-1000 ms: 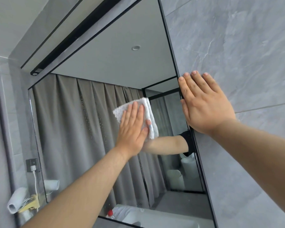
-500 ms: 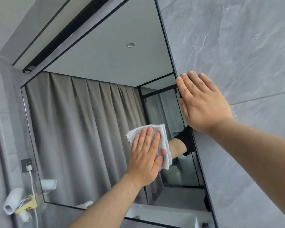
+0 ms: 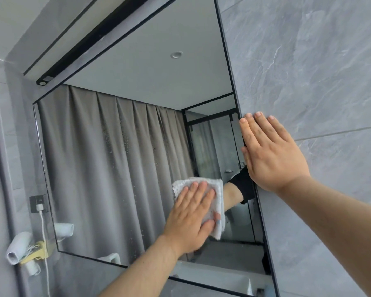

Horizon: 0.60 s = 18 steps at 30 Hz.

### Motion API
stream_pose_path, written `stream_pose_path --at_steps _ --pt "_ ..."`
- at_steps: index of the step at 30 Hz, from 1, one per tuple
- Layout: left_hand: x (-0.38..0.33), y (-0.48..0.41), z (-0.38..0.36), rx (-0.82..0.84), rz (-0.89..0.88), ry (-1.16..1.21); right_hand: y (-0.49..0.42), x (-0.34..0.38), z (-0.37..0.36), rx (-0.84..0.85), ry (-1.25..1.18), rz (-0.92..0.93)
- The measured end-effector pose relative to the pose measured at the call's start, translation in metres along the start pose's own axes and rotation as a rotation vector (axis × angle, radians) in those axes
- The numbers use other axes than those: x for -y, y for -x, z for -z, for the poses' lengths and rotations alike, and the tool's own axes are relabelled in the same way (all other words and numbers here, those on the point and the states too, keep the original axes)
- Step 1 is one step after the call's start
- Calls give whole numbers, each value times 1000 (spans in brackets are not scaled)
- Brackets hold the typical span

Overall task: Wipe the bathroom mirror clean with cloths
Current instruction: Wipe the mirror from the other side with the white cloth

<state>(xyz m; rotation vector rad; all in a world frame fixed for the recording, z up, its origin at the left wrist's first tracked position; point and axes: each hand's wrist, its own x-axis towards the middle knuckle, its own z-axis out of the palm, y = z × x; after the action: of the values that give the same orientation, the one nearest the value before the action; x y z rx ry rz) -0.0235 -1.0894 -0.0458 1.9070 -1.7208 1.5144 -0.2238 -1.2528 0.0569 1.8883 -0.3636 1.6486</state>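
The mirror is a big wall panel with a thin black edge, and faint water speckles can be seen across the middle of the glass. The white textured cloth, folded into a pad, is pressed flat against it, low down near the right edge.

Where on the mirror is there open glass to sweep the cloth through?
Free: the wide mirror glass between the cloth and its left edge, and above the cloth to its top edge. Crowded: its right edge, where the right hand lies flat.
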Motion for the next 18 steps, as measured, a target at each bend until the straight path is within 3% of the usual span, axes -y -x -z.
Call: stream_pose_path --at_steps 10,18 --pt "82 -119 57 -184 411 203 12 4 1 14 -5 -1" --pt "52 -80 31 -218 493 241 20 5 2 43 -21 3"
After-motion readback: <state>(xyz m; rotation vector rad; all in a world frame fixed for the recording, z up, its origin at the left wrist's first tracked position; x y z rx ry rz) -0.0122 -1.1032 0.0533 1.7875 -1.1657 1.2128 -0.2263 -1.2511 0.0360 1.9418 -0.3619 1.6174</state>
